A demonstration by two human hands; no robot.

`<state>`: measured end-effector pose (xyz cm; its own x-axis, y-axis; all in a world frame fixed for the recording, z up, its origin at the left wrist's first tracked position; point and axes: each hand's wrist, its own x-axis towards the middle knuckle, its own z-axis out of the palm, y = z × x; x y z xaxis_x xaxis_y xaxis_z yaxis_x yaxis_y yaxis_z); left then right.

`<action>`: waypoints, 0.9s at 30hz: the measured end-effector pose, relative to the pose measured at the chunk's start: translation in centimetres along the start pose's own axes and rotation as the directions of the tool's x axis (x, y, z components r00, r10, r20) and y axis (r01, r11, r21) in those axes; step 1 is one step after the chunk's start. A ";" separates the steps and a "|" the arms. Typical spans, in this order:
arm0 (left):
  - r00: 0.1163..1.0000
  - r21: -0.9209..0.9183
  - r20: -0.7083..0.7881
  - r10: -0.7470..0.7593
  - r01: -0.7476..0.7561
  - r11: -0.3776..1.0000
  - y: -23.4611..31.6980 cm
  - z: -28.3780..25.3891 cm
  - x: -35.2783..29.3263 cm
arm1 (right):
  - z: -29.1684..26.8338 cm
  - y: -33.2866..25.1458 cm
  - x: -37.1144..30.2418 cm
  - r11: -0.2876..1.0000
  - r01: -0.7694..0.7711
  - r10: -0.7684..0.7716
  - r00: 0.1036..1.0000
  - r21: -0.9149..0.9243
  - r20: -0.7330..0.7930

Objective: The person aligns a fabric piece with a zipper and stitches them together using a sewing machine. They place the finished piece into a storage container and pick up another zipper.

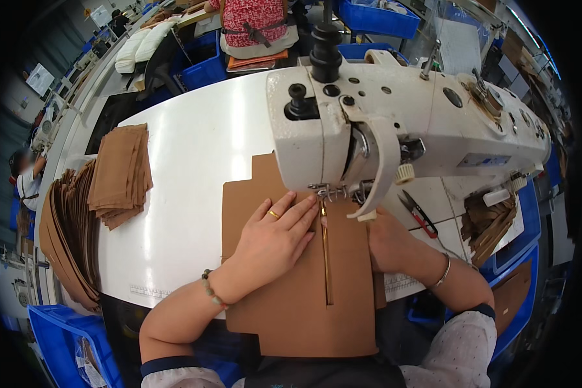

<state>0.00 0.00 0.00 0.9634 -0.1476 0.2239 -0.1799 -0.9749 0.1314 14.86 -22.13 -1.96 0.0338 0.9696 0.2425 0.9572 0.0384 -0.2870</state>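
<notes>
Both hands lie flat on the brown cut fabric panel (304,291): left hand (275,239) spread open, right hand (385,242) partly hidden behind the white sewing machine (401,123). Stacked brown pieces (119,171) sit well apart on the white worktop (187,161); red-handled snips (418,215) lie near.

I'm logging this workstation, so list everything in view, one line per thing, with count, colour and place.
sewing machine: one, white, upper right of the table
table: one, white, centre
brown panel: one, brown, flat under the needle and both hands, with a long slit down its middle
stack of brown pieces: one stack, brown, left part of the table
fanned brown pieces: one larger pile, brown, at the table's left edge
snips: one pair, red and black, right of the needle
blue bins: several, blue, around the table
other person: one, in a red patterned top, beyond the table
left hand: flat on the panel, ring and bead bracelet
right hand: on the panel by the needle, bangle on the wrist
</notes>
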 end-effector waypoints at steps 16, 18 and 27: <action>0.992 -0.291 0.118 -0.040 0.073 0.954 7.5 -3.2 -7.7 | 0.1 -2.1 -1.1 1.000 -0.010 0.010 0.999 -0.018 -0.042; 0.987 -0.206 0.163 0.015 0.019 0.978 11.1 -3.3 -9.8 | 0.1 -3.4 -2.0 1.000 0.003 -0.004 0.999 -0.019 -0.053; 0.979 -0.623 0.070 -0.191 0.192 0.758 9.3 -3.7 -10.6 | 0.8 -8.7 -4.9 0.977 0.079 -0.066 0.995 0.198 -0.068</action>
<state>-12.61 -6.90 2.44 0.9916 0.0295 0.1263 -0.0750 -0.6638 0.7441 6.15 -27.08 -1.39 -0.0102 0.9461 0.3238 0.8809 0.1617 -0.4448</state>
